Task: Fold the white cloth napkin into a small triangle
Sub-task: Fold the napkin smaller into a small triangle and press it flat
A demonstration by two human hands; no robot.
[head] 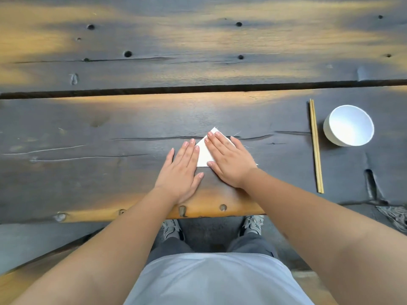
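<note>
Near the front edge of the dark plank surface (88,172), your two hands lie flat, side by side, over the white cloth napkin (203,155). Your left hand (182,168) rests with fingers straight and together, its fingertips touching the napkin's left edge and its palm on bare wood. Your right hand (229,159) presses palm-down on the napkin with fingers extended, covering most of it. The napkin shows as a small flat triangle with one point aimed away from you; loose threads fray from its edges.

To your right, well apart from the napkin, a pair of pale wooden chopsticks (316,146) lies lengthwise, touching each other. Just beyond them stands a round white bowl (349,125) with a smooth matte wall. Nothing lies between these items and the napkin. The surface is weathered timber with knots, cracks and a wide gap between planks.
</note>
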